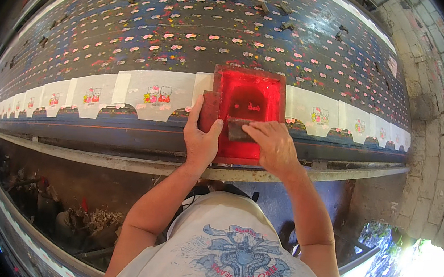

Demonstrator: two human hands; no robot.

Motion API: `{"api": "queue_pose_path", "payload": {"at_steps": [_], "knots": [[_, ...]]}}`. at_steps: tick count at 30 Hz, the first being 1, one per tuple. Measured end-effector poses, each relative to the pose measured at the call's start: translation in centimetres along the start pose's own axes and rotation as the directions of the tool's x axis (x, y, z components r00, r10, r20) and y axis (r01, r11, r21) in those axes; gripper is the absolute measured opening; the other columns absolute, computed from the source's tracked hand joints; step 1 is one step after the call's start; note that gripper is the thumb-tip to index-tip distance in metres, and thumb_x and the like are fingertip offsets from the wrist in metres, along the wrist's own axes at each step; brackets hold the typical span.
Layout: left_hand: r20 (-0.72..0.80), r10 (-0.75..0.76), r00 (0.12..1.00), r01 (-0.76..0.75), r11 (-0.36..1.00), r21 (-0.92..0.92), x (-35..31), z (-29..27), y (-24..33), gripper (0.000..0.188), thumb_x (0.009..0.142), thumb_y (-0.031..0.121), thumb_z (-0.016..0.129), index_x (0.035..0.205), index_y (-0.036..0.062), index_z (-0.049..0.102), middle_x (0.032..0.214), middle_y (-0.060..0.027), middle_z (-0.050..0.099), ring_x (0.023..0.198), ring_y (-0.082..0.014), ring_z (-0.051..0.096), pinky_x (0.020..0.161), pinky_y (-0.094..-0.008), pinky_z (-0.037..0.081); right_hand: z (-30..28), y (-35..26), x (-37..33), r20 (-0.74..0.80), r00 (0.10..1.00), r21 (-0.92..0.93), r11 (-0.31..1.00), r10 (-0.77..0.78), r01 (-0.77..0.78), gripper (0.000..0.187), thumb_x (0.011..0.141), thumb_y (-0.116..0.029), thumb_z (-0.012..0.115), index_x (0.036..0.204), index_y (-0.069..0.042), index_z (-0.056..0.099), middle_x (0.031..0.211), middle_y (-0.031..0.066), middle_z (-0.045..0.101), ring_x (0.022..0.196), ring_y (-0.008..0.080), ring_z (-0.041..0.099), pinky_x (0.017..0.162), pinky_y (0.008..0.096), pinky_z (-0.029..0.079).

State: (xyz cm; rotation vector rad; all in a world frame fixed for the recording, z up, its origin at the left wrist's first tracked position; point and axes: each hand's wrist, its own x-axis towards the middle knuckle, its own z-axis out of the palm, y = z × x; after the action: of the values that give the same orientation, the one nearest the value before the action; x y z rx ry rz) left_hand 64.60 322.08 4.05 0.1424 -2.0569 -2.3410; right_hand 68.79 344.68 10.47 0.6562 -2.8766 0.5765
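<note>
Starting on the left, a row of white cloth pieces (181, 89) with pink-and-red cartoon prints runs along the near side of the long dark printing table (109, 37), and the edges need to lie flat. Next, the left hand (200, 143): thumb and forefinger set wide apart, holding the flat red-brown block (210, 110) between them on the frame's left side. That looks like the brace, and a firm, even hold should serve best, since any skid would likely smear the print. Into the middle now, and here's the deep rectangular red frame (282, 99), sitting across the cloth row and reaching toward the near edge, its floor glossy with red ink. Inside, in the near half, lies the dark, flat-faced squeegee (240, 131), spanning much of the width. And on its right end, the right hand (279, 149), fingers narrowed over the top edge, holding it; the thumb is out of sight, so I can't tell how it presses. With the grip at one end, I'd watch for uneven pressure: keep the blade level, one steady stroke, ink spread right across the pattern. Out to the right, more printed white panels (302, 114); lift the frame straight up to spare them.
</note>
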Motion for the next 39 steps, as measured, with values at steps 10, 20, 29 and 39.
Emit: {"api": "queue_pose_path", "payload": {"at_steps": [10, 20, 29, 39], "knots": [[0.007, 0.099, 0.995, -0.098, 0.970, 0.223, 0.2, -0.1, 0.3, 0.097, 0.081, -0.011, 0.078, 0.172, -0.0002, 0.049, 0.161, -0.0216, 0.065, 0.144, -0.0268, 0.067, 0.122, -0.0387, 0.054, -1.8, -4.3, -4.0, 0.118, 0.992, 0.156, 0.985, 0.053, -0.071, 0.053, 0.089, -0.011, 0.084, 0.142, -0.010, 0.078, 0.148, 0.0120, 0.071, 0.135, 0.0355, 0.066, 0.112, 0.0540, 0.054], [-0.039, 0.106, 0.994, -0.103, 0.992, 0.073, -0.6, 4.0, 2.1, 0.100, 0.075, -0.018, 0.073, 0.171, -0.0032, 0.050, 0.160, -0.0175, 0.064, 0.146, -0.0248, 0.064, 0.124, -0.0373, 0.051, -1.6, 1.2, -12.1, -0.190, 0.849, 0.617, 0.733, 0.493, -0.287, 0.048, 0.099, -0.016, 0.084, 0.145, -0.005, 0.077, 0.161, 0.0185, 0.067, 0.154, 0.0411, 0.057, 0.129, 0.0513, 0.045], [0.005, 0.141, 0.990, -0.141, 0.990, 0.017, -3.6, 19.0, -1.9, 0.102, 0.073, -0.016, 0.074, 0.172, -0.0043, 0.049, 0.160, -0.0174, 0.063, 0.144, -0.0240, 0.065, 0.122, -0.0371, 0.052, -7.0, 13.0, -20.7, -0.263, 0.843, 0.637, 0.741, 0.468, -0.213, 0.047, 0.096, -0.014, 0.085, 0.141, -0.005, 0.079, 0.147, 0.0176, 0.077, 0.151, 0.0416, 0.061, 0.130, 0.0537, 0.043], [-0.012, 0.040, 0.999, -0.039, 0.997, 0.067, -6.6, 26.0, -2.3, 0.102, 0.075, -0.022, 0.071, 0.172, -0.0044, 0.048, 0.163, -0.0177, 0.064, 0.146, -0.0242, 0.066, 0.123, -0.0375, 0.054, -10.5, 19.4, -26.2, -0.198, 0.925, 0.645, 0.754, 0.325, -0.127, 0.045, 0.093, -0.013, 0.085, 0.138, -0.006, 0.080, 0.146, 0.0161, 0.077, 0.149, 0.0442, 0.059, 0.134, 0.0589, 0.039]]}}
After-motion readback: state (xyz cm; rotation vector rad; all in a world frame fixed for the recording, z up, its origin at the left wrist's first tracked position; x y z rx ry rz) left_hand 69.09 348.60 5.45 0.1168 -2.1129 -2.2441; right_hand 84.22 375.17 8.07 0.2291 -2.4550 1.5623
